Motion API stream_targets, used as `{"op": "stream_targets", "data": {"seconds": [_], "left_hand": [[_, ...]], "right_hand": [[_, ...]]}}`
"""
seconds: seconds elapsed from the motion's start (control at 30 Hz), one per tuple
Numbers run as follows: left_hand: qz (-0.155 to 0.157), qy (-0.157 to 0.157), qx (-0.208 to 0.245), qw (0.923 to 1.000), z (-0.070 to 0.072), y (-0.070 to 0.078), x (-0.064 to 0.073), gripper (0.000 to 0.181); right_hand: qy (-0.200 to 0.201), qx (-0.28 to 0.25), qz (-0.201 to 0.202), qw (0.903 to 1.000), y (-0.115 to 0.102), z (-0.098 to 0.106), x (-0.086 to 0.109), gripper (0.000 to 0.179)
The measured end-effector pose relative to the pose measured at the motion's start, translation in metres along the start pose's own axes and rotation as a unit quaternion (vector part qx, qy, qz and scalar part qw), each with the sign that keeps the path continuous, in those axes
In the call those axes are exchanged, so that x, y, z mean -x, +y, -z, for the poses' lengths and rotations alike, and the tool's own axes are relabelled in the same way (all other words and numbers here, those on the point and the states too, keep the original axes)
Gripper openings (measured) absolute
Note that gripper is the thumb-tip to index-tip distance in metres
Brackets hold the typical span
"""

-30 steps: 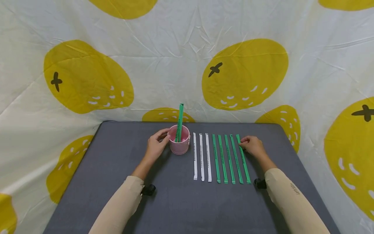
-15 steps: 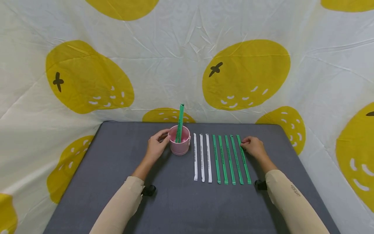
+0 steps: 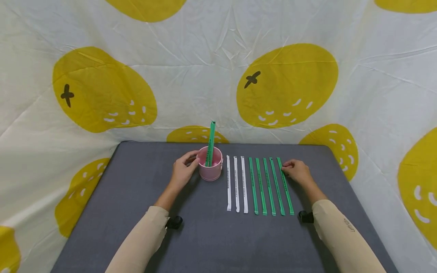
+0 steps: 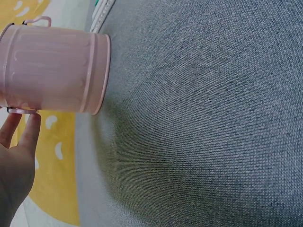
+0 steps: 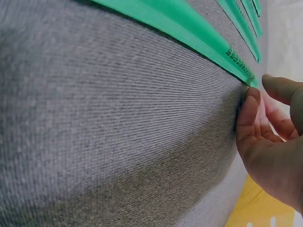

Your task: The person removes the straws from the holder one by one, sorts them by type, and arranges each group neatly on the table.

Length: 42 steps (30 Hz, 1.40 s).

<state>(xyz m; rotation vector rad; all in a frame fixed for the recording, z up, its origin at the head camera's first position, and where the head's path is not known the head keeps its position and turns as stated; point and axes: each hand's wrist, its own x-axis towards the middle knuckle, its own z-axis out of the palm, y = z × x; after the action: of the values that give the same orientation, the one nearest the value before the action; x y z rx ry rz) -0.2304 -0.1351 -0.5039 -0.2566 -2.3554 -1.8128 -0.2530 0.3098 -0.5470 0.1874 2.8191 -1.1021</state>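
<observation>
A small pink bucket (image 3: 209, 173) stands on the table, with green wrapped straws (image 3: 210, 142) leaning upright inside. My left hand (image 3: 182, 171) holds the bucket at its left side; in the left wrist view, thumb and finger are at the little side handle (image 4: 22, 111). To the right of the bucket, three white wrapped straws (image 3: 236, 185) and several green ones lie in a row. My right hand (image 3: 297, 171) is at the upper part of the rightmost green straw (image 3: 287, 191). In the right wrist view its fingertips (image 5: 253, 94) sit right at the straw's edge, slightly apart.
The dark grey table (image 3: 218, 242) has a back edge just behind the bucket. A white cloth (image 3: 198, 94) with yellow fruit prints hangs behind and along both sides. Black wrist cameras (image 3: 174, 222) sit at both cuffs.
The head view has shifted very slightly. Both hands, the bucket and the row of straws stay practically where they were.
</observation>
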Motion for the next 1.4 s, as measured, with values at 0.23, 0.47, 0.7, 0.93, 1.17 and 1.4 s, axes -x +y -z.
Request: {"op": "stream_targets", "data": {"seconds": [0.23, 0.47, 0.7, 0.93, 1.17, 1.4], "left_hand": [[-0.006, 0.007, 0.002, 1.0000, -0.001, -0.027, -0.007, 0.036], [-0.023, 0.012, 0.007, 0.9996, -0.001, -0.032, -0.008, 0.033], [-0.028, 0.012, -0.002, 0.9995, -0.004, -0.033, -0.008, 0.033], [-0.027, 0.013, 0.010, 0.9995, -0.002, -0.033, -0.007, 0.033], [-0.008, -0.001, 0.019, 0.9998, 0.000, -0.011, -0.001, 0.037], [-0.011, -0.006, 0.023, 0.9996, 0.002, 0.004, 0.002, 0.037]], "right_hand": [[0.006, -0.008, 0.029, 0.9995, -0.011, 0.004, -0.003, 0.034], [0.007, -0.040, 0.078, 0.9961, -0.046, 0.005, -0.008, 0.035], [0.005, -0.104, 0.110, 0.9885, -0.085, -0.009, -0.013, 0.032], [-0.005, -0.152, 0.131, 0.9797, -0.130, -0.031, -0.020, 0.032], [-0.029, -0.195, 0.160, 0.9671, -0.177, -0.049, -0.020, 0.031], [-0.035, -0.162, 0.199, 0.9658, -0.212, -0.070, -0.028, 0.030]]}}
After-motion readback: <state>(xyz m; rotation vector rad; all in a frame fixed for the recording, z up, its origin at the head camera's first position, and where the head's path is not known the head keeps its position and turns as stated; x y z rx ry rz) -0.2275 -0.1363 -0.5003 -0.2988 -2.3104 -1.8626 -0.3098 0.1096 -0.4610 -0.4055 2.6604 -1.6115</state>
